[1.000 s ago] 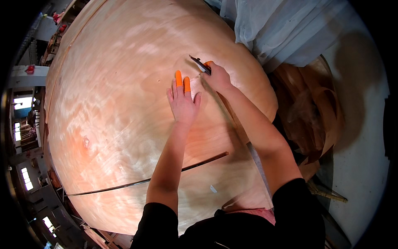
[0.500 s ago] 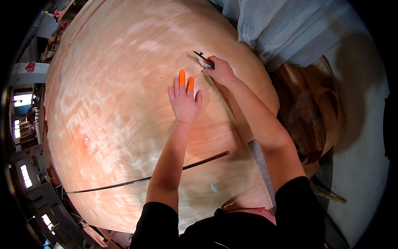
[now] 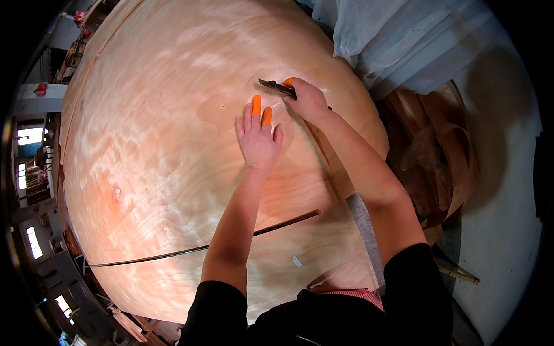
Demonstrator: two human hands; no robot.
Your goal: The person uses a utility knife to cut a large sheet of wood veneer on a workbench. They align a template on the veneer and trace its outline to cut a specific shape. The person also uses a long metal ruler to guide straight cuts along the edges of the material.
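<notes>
A large sheet of pale wood veneer [image 3: 167,138] spreads under both my hands. My left hand [image 3: 258,144] lies flat on it with fingers spread, orange finger cots on two of them. Just to the right and farther off, my right hand [image 3: 310,102] is closed around a dark utility knife [image 3: 277,87], its tip pointing left over the veneer. An orange cot shows on a right finger as well. From under the right hand, a cut edge with a darker strip of veneer [image 3: 321,143] runs toward me.
A long thin dark rod [image 3: 283,224] lies across the veneer, passing behind my left forearm. Near me is a small white chip [image 3: 297,261]. Translucent plastic sheeting [image 3: 386,40] hangs at the far right, above curled brown veneer pieces [image 3: 456,144]. Grey material [image 3: 363,222] shows beside the veneer's right edge.
The knife has turned in my right hand, its tip now lower and farther left, with more of its dark body showing. My left hand has barely moved.
</notes>
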